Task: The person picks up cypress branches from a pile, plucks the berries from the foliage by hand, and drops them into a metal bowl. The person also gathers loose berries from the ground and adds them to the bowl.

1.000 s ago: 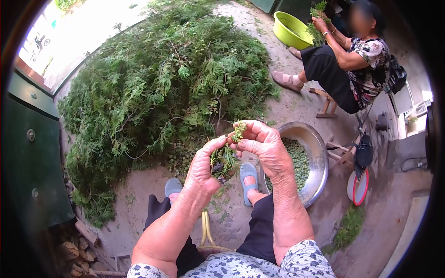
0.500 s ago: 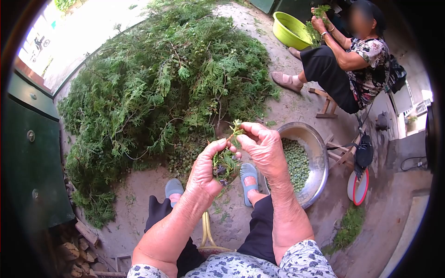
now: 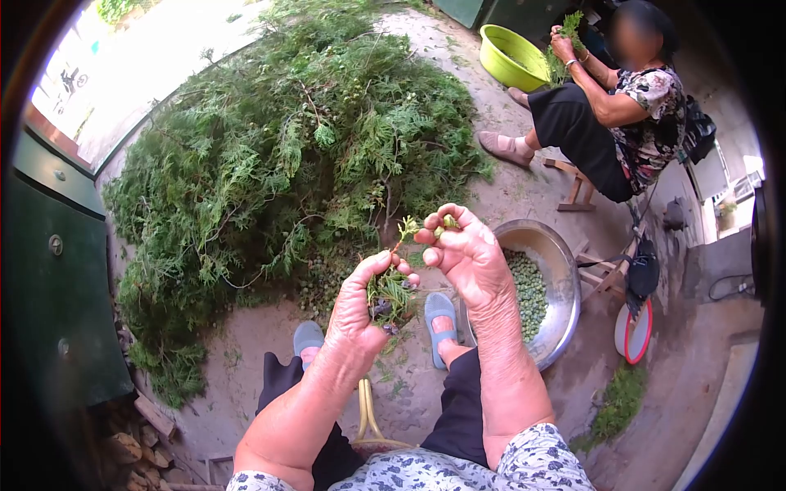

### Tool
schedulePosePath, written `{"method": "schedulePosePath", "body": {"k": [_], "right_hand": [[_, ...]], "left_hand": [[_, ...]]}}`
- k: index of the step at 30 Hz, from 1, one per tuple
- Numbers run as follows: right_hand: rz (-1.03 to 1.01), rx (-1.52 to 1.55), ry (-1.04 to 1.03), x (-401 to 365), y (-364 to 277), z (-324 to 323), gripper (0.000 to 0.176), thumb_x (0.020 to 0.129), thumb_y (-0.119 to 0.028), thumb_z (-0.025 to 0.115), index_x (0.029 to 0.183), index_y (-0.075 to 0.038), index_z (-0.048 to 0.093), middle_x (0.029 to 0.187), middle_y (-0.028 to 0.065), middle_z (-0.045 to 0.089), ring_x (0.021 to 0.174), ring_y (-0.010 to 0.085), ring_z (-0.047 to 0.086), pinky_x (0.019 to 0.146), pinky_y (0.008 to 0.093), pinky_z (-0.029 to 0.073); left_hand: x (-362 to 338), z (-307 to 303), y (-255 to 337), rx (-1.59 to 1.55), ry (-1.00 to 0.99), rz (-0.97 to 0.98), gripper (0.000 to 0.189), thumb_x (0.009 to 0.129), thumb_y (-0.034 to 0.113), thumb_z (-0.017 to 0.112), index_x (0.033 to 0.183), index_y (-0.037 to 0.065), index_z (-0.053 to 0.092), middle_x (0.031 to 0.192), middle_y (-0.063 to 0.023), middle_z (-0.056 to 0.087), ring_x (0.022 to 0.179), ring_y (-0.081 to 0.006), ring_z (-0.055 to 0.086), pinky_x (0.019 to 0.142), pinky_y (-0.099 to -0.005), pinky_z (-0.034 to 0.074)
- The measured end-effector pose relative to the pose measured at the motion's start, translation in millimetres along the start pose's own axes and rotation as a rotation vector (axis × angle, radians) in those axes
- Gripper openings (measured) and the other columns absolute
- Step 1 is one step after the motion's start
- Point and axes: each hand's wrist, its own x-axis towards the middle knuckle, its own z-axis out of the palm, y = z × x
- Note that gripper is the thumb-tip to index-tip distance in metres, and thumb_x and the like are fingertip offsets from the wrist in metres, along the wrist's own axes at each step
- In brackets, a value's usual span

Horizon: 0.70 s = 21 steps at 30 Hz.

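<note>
My left hand (image 3: 357, 301) is closed around a cypress sprig (image 3: 393, 288), its stem tip sticking up past the thumb and dark bits showing at its lower end. Just right of that tip, my right hand (image 3: 476, 260) pinches small green cones (image 3: 446, 225) between curled fingers, apart from the sprig. Below and beside my right wrist stands a metal basin (image 3: 563, 260) with many green cones (image 3: 532, 295) in it; my forearm covers part of its left side.
A large heap of cypress branches (image 3: 278, 155) lies ahead. At upper right a seated person (image 3: 610, 106) holds a green sprig near a yellow-green tub (image 3: 495, 57). A red-rimmed round item (image 3: 634, 331) and loose greenery (image 3: 618, 401) lie right; firewood (image 3: 131, 446) is stacked lower left.
My right hand has drawn up and back from the sprig's tip, and green cones now show between its fingers. My left hand has shifted slightly down and left, still holding the sprig.
</note>
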Motion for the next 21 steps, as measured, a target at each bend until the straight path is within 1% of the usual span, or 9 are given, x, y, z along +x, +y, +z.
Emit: {"method": "schedulePosePath", "body": {"k": [1, 4, 5, 11, 15, 17, 18, 20, 21], "right_hand": [[0.008, -0.009, -0.049, -1, 1, -1, 0.027, 0.083, 0.001, 0.057, 0.109, 0.002, 0.051, 0.100, 0.0127, 0.058, 0.088, 0.0192, 0.061, 0.065, 0.0266, 0.050], [0.042, 0.006, -0.119, 3, 6, -4, 0.028, 0.084, 0.001, 0.058, 0.111, 0.003, 0.051, 0.099, 0.0122, 0.059, 0.084, 0.0186, 0.061, 0.063, 0.0254, 0.049], [0.040, -0.028, -0.108, 0, 4, 2, 0.028, 0.085, 0.000, 0.059, 0.112, 0.003, 0.051, 0.094, 0.0111, 0.060, 0.079, 0.0168, 0.060, 0.062, 0.0239, 0.049], [0.075, -0.179, -0.068, -2, 6, 8, 0.024, 0.086, -0.002, 0.060, 0.109, 0.001, 0.054, 0.081, 0.0082, 0.061, 0.067, 0.0121, 0.057, 0.056, 0.0217, 0.046], [0.010, -0.193, -0.004, -1, 10, 4, 0.020, 0.086, 0.000, 0.059, 0.105, 0.000, 0.056, 0.080, 0.0069, 0.060, 0.063, 0.0101, 0.055, 0.054, 0.0207, 0.045], [-0.144, -0.475, 0.127, -3, 8, 9, 0.017, 0.085, 0.001, 0.058, 0.102, -0.001, 0.058, 0.078, 0.0046, 0.059, 0.062, 0.0074, 0.053, 0.052, 0.0193, 0.043], [-0.144, -0.476, 0.130, -5, 9, 9, 0.017, 0.085, 0.001, 0.058, 0.102, -0.001, 0.058, 0.078, 0.0046, 0.059, 0.062, 0.0074, 0.053, 0.052, 0.0193, 0.043], [-0.325, -0.974, 0.260, -9, 11, 8, 0.015, 0.085, 0.002, 0.058, 0.100, -0.002, 0.060, 0.076, 0.0024, 0.057, 0.060, 0.0051, 0.051, 0.049, 0.0175, 0.041], [-0.435, -1.037, 0.330, -8, 5, -2, 0.016, 0.085, 0.002, 0.056, 0.101, -0.002, 0.060, 0.074, 0.0016, 0.057, 0.057, 0.0040, 0.048, 0.047, 0.0165, 0.039]], "left_hand": [[-1, 1, 0, -0.007, 0.016, -0.007, 0.014, 0.081, 0.015, 0.064, 0.086, 0.004, 0.057, 0.078, -0.0069, 0.061, 0.072, -0.0207, 0.060, 0.069, -0.0318, 0.054], [-1, 1, -1, -0.015, 0.015, -0.026, 0.013, 0.081, 0.013, 0.064, 0.086, 0.003, 0.057, 0.078, -0.0081, 0.061, 0.072, -0.0207, 0.060, 0.071, -0.0324, 0.054], [-1, 1, -1, -0.016, -0.002, -0.035, 0.013, 0.081, 0.012, 0.064, 0.086, 0.002, 0.057, 0.078, -0.0086, 0.061, 0.072, -0.0206, 0.060, 0.071, -0.0326, 0.054], [0, -1, 0, -0.025, -0.024, -0.053, 0.011, 0.081, 0.010, 0.063, 0.086, 0.002, 0.058, 0.077, -0.0089, 0.062, 0.071, -0.0203, 0.061, 0.071, -0.0323, 0.054], [-3, 2, -1, -0.005, 0.036, -0.067, 0.010, 0.081, 0.009, 0.063, 0.086, 0.002, 0.058, 0.077, -0.0091, 0.062, 0.070, -0.0211, 0.061, 0.070, -0.0327, 0.054], [-4, 4, -4, 0.081, 0.075, -0.021, 0.010, 0.080, 0.009, 0.063, 0.086, 0.003, 0.058, 0.078, -0.0090, 0.062, 0.071, -0.0219, 0.061, 0.070, -0.0332, 0.054], [-2, 3, -7, 0.081, 0.074, -0.025, 0.010, 0.080, 0.009, 0.063, 0.086, 0.003, 0.058, 0.078, -0.0090, 0.062, 0.071, -0.0219, 0.061, 0.070, -0.0332, 0.054], [1, -2, -13, 0.101, 0.049, -0.012, 0.011, 0.080, 0.009, 0.064, 0.087, 0.002, 0.058, 0.079, -0.0103, 0.062, 0.072, -0.0227, 0.062, 0.070, -0.0346, 0.053], [0, -3, -14, 0.116, 0.031, -0.005, 0.012, 0.080, 0.010, 0.064, 0.087, 0.002, 0.058, 0.079, -0.0103, 0.062, 0.075, -0.0229, 0.063, 0.071, -0.0345, 0.053]]}}
